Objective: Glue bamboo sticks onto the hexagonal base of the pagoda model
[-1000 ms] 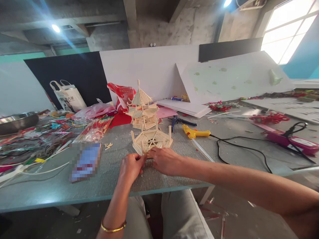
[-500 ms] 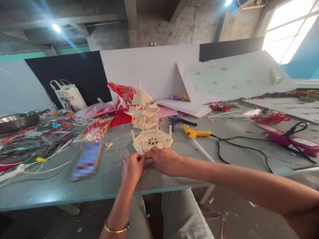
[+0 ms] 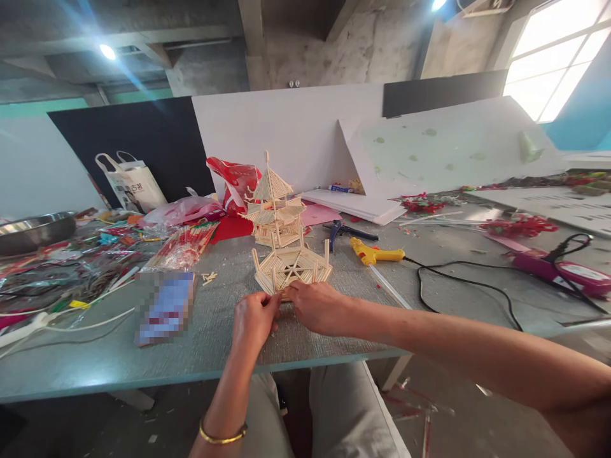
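Note:
A many-sided base of pale wooden sticks (image 3: 305, 261) with short upright posts lies on the table before me. My left hand (image 3: 255, 321) is closed in a pinch at its near left edge. Fingers of my right hand (image 3: 317, 306) are bent together against the near edge, close to the left fingertips. What is between the fingers of either hand is too small and covered to make out. Right behind the base stands a tiered pagoda model (image 3: 274, 207) built of the same sticks, with a pointed roof.
A yellow glue gun (image 3: 377, 253) with a black cord and a dark blue glue gun (image 3: 351, 233) lie to the right. Left are a blurred blue packet (image 3: 166, 308), stick bundles (image 3: 184, 248), cables and a metal bowl (image 3: 38, 232). The table's front edge (image 3: 191, 380) runs near my knees.

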